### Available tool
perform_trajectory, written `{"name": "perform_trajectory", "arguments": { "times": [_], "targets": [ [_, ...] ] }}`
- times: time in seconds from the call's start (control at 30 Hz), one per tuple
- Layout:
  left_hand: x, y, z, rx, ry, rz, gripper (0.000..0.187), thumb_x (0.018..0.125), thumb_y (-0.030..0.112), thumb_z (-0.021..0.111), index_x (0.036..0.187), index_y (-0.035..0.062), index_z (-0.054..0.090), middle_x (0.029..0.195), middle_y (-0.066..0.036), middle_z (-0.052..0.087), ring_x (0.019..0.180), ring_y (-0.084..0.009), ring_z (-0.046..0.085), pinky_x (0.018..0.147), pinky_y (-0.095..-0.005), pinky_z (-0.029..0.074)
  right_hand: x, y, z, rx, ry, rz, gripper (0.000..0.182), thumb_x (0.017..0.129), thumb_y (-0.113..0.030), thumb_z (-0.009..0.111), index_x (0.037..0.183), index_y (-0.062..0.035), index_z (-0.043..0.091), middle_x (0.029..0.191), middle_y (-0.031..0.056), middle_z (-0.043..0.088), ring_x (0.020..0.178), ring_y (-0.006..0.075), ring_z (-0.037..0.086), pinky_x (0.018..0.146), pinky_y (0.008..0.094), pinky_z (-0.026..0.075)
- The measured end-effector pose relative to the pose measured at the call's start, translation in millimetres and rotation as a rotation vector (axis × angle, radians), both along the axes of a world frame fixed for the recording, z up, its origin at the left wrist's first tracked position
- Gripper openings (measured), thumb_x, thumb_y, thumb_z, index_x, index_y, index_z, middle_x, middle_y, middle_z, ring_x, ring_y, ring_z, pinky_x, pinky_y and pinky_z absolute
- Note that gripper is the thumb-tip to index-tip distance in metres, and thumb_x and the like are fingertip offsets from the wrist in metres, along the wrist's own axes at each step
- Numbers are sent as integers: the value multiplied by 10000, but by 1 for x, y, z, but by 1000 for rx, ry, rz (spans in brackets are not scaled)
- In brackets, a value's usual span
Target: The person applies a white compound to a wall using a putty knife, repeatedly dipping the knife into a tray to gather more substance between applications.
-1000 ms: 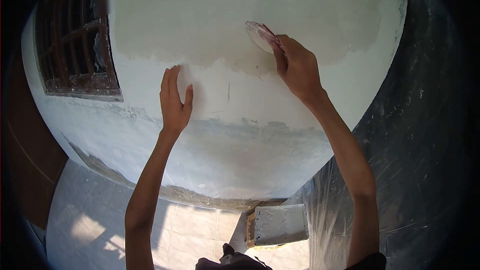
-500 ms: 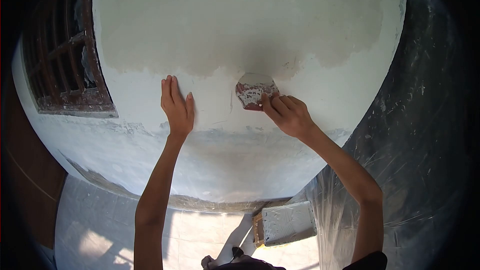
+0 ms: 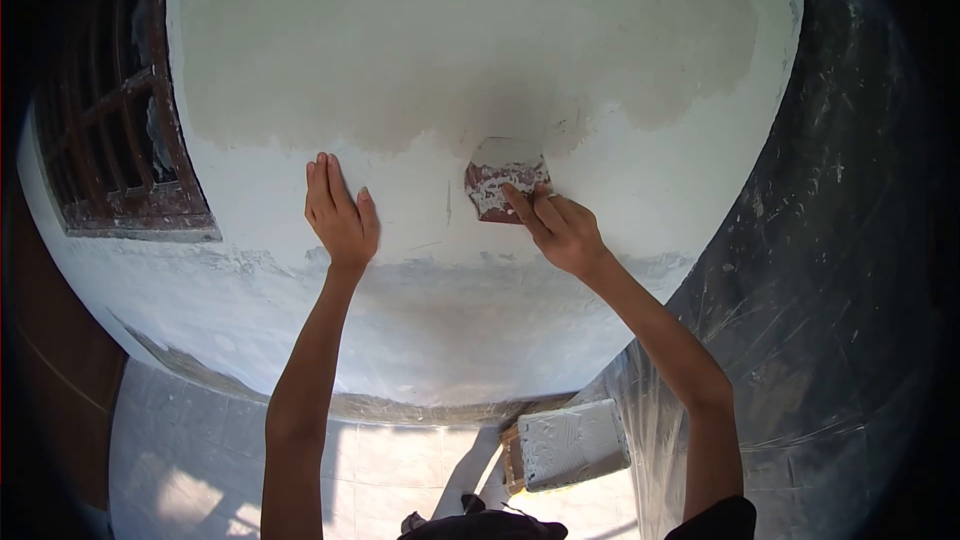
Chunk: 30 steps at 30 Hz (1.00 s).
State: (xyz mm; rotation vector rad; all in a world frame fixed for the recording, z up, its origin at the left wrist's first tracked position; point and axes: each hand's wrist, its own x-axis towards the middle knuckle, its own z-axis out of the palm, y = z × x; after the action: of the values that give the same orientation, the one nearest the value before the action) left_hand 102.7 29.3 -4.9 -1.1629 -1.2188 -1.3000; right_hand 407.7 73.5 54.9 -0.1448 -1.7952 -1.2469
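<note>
In the head view, my right hand (image 3: 568,230) grips a putty scraper (image 3: 492,202) by its reddish, putty-smeared body, the index finger stretched along it. The scraper's pale front edge lies at the wall (image 3: 400,205), just below the border of a damp, greyish patch (image 3: 450,30). To the left, my left hand (image 3: 338,215) rests flat on the wall, fingers pointing up and the thumb apart, holding nothing. Whether there is fresh putty under the blade is hidden.
A brown window frame with bars (image 3: 150,205) is set in the wall at left. Below, a putty-coated tray (image 3: 572,448) stands on the tiled floor (image 3: 390,455). Dark plastic sheeting (image 3: 800,290) hangs along the right side.
The view has shifted slightly, moving the window left. My right hand has slid the scraper a little upward against the wall. My left hand stays in place on the wall.
</note>
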Motion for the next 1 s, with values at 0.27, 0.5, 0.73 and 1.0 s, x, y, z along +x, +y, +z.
{"name": "perform_trajectory", "arguments": {
  "times": [0.27, 0.5, 0.73, 1.0],
  "targets": [
    [9, -3, 6, -25, -13, -8, 561, 970, 221, 412, 1442, -65, 318, 1498, -200, 337, 1411, -348, 269, 1107, -459, 192, 25, -6, 77, -36, 154, 139, 416, 814, 107, 637, 1177, -88, 691, 696, 14, 398, 549, 93, 453, 425, 246, 391],
    [11, 1, 8, 51, -20, 32, 528, 947, 190, 434, 1397, -83, 400, 1444, -200, 410, 1389, -346, 325, 1096, -429, 224, 32, 13, -5, -71, 21, 59, 421, 829, 111, 636, 1201, -81, 677, 720, 14, 358, 542, 97, 410, 438, 272, 417],
    [11, 0, 8, 43, -4, 19, 535, 963, 199, 400, 1422, -72, 364, 1477, -206, 368, 1398, -362, 300, 1108, -465, 214, 41, -2, 79, -26, 154, 114, 491, 740, 105, 676, 1179, -112, 698, 720, 37, 437, 559, 111, 452, 449, 254, 413],
    [12, 0, 6, 53, -19, 31, 527, 943, 186, 430, 1400, -74, 405, 1446, -194, 409, 1390, -349, 320, 1100, -433, 229, 43, -2, -1, -238, 46, 123, 439, 775, 92, 674, 1168, -102, 702, 688, 15, 364, 558, 99, 450, 438, 251, 442]
  ]
}}
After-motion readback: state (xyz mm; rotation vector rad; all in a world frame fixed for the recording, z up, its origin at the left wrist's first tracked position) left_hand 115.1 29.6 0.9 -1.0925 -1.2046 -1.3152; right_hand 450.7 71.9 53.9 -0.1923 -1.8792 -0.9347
